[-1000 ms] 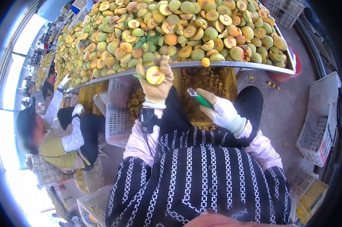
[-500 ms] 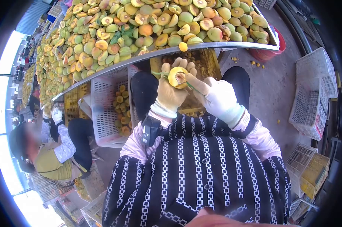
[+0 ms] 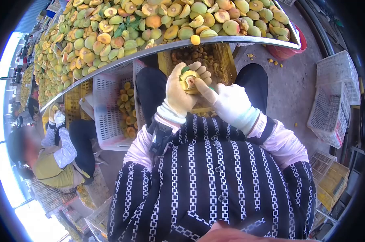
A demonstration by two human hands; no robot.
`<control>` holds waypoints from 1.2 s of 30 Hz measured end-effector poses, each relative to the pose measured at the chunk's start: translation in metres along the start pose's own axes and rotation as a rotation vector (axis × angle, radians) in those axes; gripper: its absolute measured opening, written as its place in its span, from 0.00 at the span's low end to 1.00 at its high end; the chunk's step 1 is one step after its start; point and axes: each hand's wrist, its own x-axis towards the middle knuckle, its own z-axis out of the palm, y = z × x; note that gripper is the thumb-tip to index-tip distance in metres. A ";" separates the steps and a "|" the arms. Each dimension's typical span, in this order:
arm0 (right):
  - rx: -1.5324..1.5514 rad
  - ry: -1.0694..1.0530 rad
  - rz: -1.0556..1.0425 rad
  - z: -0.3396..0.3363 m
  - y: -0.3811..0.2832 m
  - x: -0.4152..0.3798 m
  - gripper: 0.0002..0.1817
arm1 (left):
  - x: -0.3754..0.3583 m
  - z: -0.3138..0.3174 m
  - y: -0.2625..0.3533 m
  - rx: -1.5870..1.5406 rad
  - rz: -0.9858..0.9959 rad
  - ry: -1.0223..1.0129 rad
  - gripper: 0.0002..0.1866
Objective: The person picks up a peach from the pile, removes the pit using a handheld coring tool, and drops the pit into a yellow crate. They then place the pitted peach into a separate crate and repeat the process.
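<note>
My left hand (image 3: pixel 177 97), in a tan and white work glove, cups a halved yellow peach (image 3: pixel 185 80) with its cut face up. The middle of that face looks brownish, and a green leaf shows at its upper edge. My right hand (image 3: pixel 235 105), gloved too, has its index finger pointing into the cut centre while the other fingers are curled. A bit of green shows by those fingers, but what they hold is hidden. Both hands are over a yellow crate (image 3: pixel 226 60) with brown bits inside, below the metal-edged table (image 3: pixel 130 56) heaped with peach halves.
Left of my knees stands a white crate (image 3: pixel 105 117) of peach halves. A red tub (image 3: pixel 289 54) is beyond the table's right corner. White crates (image 3: pixel 329 117) stack at right, above a yellow one (image 3: pixel 333 183). Another gloved person (image 3: pixel 61 161) sits at the left.
The peach half has tilted and turned slightly in my left hand, with the leaf now at its top. My right index finger stays at the cut centre. The whole view has shifted a little.
</note>
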 end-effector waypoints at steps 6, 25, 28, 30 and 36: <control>0.158 -0.124 -0.130 0.000 0.016 -0.003 0.36 | -0.004 -0.006 0.015 0.257 -0.295 0.131 0.22; 0.724 -0.036 0.213 0.021 0.000 0.027 0.28 | 0.020 -0.015 0.003 0.512 0.349 0.070 0.22; 0.735 -0.149 0.219 0.022 0.007 0.024 0.28 | 0.026 -0.037 0.013 0.405 0.095 0.069 0.22; 0.746 -0.147 0.139 0.027 0.012 0.023 0.28 | 0.023 -0.039 0.017 0.458 -0.035 0.087 0.21; 0.160 -0.245 0.115 0.015 0.002 0.024 0.24 | 0.018 -0.031 0.013 0.621 0.018 0.149 0.21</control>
